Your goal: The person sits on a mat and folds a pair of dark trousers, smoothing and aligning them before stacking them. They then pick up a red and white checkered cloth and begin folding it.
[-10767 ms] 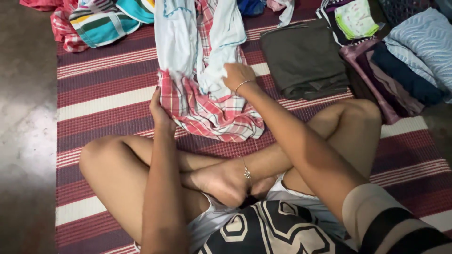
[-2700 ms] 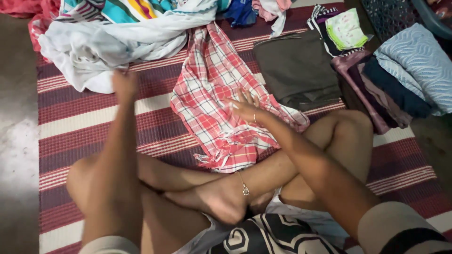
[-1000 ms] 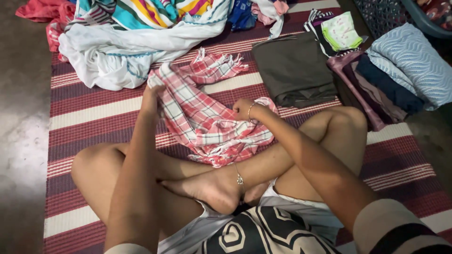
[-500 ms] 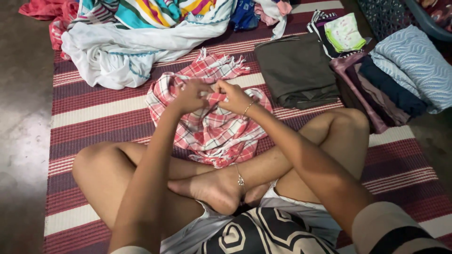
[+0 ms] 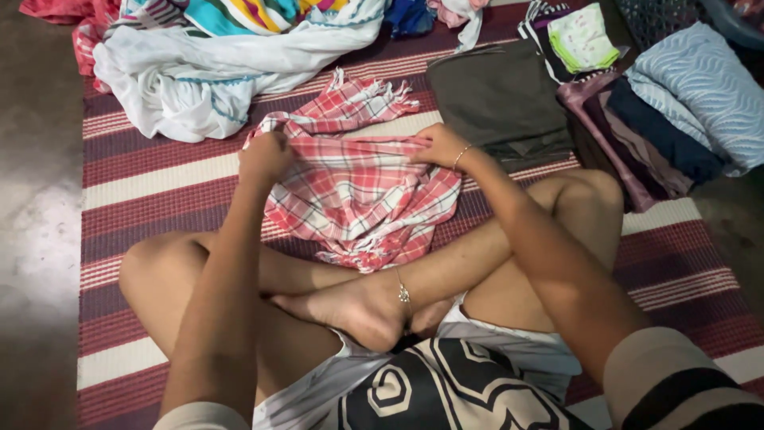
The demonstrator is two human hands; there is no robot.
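1. Seated cross-legged on a striped maroon-and-cream woven floor mat [image 5: 159, 171]; head view looking down over both forearms.
2. Left hand [image 5: 265, 157]: closed in a fist-like pinch on the left end of the upper edge of a red-and-white checked cotton cloth with fringed ends [image 5: 362, 195].
3. Right hand [image 5: 442, 145]: closed likewise, fingers curled over the right end of the same edge; thin bracelet at the wrist.
4. Cloth location: stretched taut between the two hands, just above the mat and in front of the crossed shins; lower part hanging in loose folds down to the mat near the ankle, far fringed end trailing flat on the mat beyond the hands.
5. Handling, judged: light, thin, fully limp; no stiffness, sags wherever unsupported. Not slippery, not fragile; fringe likely to snag or tangle. Best held at corners or along one edge, two grips well apart, as now.
6. Surroundings: crumpled white sheet with blue trim [image 5: 215, 72] beyond the left hand; folded dark grey-brown cloth [image 5: 501, 95] just beyond the right hand; stack of folded purple and navy garments [image 5: 637, 135] and a pale blue textured folded blanket [image 5: 708, 87] further right.
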